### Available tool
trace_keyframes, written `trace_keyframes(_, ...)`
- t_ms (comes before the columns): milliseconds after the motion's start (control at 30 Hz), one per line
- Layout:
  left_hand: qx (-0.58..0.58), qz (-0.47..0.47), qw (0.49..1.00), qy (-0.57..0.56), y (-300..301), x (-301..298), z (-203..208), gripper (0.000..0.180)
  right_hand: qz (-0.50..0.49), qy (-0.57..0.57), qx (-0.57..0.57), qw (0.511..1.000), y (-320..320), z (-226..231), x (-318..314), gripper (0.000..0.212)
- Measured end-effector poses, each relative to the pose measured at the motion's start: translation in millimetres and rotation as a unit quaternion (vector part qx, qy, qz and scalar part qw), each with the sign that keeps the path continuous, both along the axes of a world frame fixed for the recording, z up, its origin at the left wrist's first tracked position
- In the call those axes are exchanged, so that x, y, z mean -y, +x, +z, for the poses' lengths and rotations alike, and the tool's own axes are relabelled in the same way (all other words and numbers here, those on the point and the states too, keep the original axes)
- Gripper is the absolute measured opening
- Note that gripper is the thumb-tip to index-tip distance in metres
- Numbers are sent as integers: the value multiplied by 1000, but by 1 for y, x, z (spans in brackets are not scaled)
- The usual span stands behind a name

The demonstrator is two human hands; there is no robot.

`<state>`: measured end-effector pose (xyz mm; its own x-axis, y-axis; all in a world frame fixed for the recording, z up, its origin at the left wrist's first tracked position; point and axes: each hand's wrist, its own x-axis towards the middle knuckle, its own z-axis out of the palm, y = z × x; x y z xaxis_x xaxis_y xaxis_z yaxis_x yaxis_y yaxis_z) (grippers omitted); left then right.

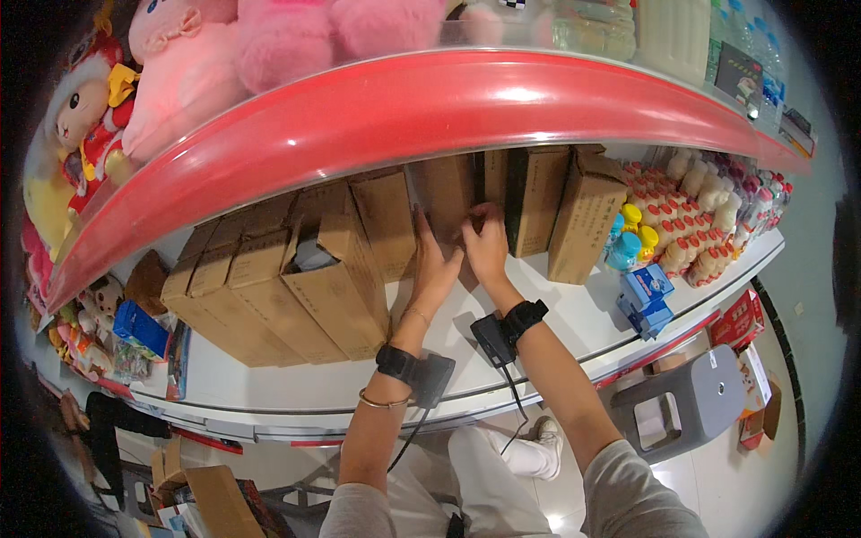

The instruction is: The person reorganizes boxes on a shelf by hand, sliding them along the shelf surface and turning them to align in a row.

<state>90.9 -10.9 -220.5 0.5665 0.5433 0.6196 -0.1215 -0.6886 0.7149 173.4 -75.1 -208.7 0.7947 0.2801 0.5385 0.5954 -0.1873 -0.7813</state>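
Fingers (422, 231) of the left hand (435, 269) straight, open along the left side of the brown carton (447, 190); right hand (486, 247) curled at its right edge, can't tell if gripping. Carton's on the white shelf (574, 309) between neighbouring cartons (384, 224); uneven pressure could skew it into those.

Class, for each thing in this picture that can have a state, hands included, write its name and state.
Left hand: open, fingers extended
Right hand: fingers bent
Middle brown box: standing between both hands, top hidden
Front box of the left row: flap open, grey item showing
Yellow-capped bottles: capped
Wrist devices: strapped on, cables attached
Grey stool: unoccupied
Floor carton: open
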Motion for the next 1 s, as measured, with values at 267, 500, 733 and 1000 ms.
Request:
trace_keyframes(267, -35, -58, 996, -55, -1, -2, 2, 83, 139, 67, -35, 987, 5, -8, -5, 20)
trace_keyframes(500, -3, -70, 996, -63, 6, -11, -11, 79, 143, 141, -65, 977, 8, -13, -11, 37)
trace_keyframes(733, -21, -57, 993, -100, -2, -2, 0, 76, 112, 139, -165, 970, 10, -3, -5, 43)
trace_keyframes(1000, -22, -86, 987, -131, -4, -10, -5, 82, 95, 205, -100, 969, 4, 7, -7, 51)
